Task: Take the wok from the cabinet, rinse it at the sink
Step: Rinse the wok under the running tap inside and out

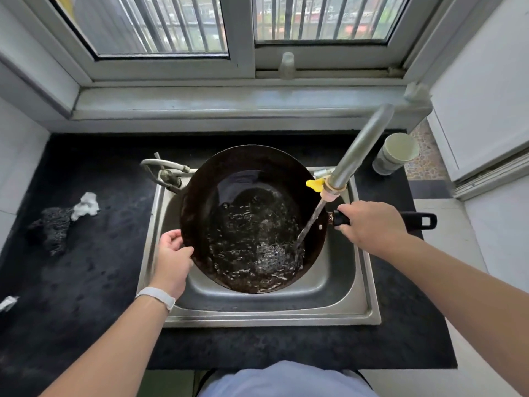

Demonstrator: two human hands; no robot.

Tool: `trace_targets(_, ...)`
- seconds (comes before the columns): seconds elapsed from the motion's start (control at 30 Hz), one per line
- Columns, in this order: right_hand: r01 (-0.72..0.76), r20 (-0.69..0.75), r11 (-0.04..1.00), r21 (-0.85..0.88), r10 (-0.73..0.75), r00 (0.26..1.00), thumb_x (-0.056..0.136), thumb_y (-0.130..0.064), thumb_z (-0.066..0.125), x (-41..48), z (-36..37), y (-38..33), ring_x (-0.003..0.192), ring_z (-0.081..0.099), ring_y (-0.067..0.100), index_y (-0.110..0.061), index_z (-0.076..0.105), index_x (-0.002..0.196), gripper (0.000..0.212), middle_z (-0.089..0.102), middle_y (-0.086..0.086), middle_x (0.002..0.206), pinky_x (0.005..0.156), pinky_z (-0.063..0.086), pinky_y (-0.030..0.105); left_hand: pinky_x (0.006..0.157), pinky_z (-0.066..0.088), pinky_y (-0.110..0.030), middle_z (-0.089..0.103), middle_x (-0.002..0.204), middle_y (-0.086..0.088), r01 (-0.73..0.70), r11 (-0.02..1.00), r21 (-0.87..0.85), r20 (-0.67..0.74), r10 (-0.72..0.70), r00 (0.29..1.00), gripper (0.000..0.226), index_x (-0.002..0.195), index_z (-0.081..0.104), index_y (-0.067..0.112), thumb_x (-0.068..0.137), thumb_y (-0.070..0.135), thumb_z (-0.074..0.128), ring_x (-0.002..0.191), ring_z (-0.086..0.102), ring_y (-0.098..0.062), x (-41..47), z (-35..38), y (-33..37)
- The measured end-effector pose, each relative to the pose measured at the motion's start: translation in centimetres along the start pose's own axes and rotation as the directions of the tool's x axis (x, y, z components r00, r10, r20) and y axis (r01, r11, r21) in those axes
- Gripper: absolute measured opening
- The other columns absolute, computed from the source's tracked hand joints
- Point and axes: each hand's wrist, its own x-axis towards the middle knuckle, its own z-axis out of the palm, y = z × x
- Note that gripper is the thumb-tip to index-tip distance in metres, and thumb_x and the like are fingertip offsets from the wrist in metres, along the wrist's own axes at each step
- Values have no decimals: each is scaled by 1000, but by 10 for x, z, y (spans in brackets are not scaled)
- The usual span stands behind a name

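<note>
A large black wok sits over the steel sink, tilted toward me. Water pools and bubbles in its near right part. My right hand grips the wok's black handle on the right. My left hand holds the wok's left rim, thumb on the edge. A thick metal tap pipe with a yellow valve slants down from the right, and a thin stream of water runs from it into the wok.
The sink is set in a black counter. A dark scouring pad and a white crumpled cloth lie at the left. Pale stacked cups stand at the back right. A second small faucet is behind the sink's left corner.
</note>
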Motion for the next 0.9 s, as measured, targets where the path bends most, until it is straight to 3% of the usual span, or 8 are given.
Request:
trace_targets(0.07,3,13,999,-42,-3,1000,95,-46,53,-4,-5,-2,87,66,23,-26,62,103,24,67,-4,94,62,39,33,69,48,-26,65,112,0,27,1000,-3,3,-27,1000,38,117,48,19,94,-10,44,84,60,-14,2,5,-4)
trace_targets(0.2,23,56,991,-132,-16,998,98,-47,50,-16,-13,-4,88,67,22,-26,59,103,24,67,-5,95,63,36,32,94,49,-43,67,117,0,86,995,46,54,-88,995,41,126,49,18,94,-7,46,102,62,-20,9,11,-18)
trace_targets(0.3,8,92,992,-127,3,996,98,-47,49,-25,-14,-6,86,66,22,-26,58,100,23,67,-5,94,63,42,33,85,50,-36,67,118,-1,105,993,53,82,-109,991,42,128,49,18,94,-6,47,104,63,-20,8,14,-27)
trace_targets(0.47,-58,155,993,-99,73,985,98,-49,49,-45,-9,-8,87,65,21,-28,60,113,28,67,-6,97,64,40,32,93,51,-39,64,115,-5,101,992,71,133,-109,985,38,122,49,20,92,-3,56,105,62,-21,9,20,-36)
trace_targets(0.53,-91,186,992,-90,107,977,98,-49,49,-54,-7,-8,83,62,20,-29,59,115,29,65,-7,94,64,41,32,86,51,-35,62,111,-5,88,992,88,132,-99,986,37,119,49,19,91,-4,57,100,61,-19,9,25,-39)
trace_targets(0.67,-137,216,986,-96,155,964,97,-49,48,-69,-8,-5,73,54,19,-28,58,107,26,54,-8,82,62,42,30,71,46,-26,59,98,-2,40,990,134,133,-58,989,33,111,49,17,90,-8,55,88,57,-14,7,40,-40)
trace_targets(0.77,-154,228,981,-122,179,957,96,-51,47,-81,-14,-1,72,57,19,-30,50,92,21,54,-8,78,60,41,31,72,46,-28,58,94,-4,28,987,161,156,-53,986,30,109,48,14,90,-9,53,84,55,-16,8,52,-39)
trace_targets(0.9,-185,272,968,-172,227,935,94,-53,47,-94,-24,3,69,57,17,-30,53,88,24,53,-8,75,57,37,30,74,48,-32,60,94,-6,40,979,198,214,-83,973,27,106,50,14,90,-8,51,84,56,-19,6,66,-42)
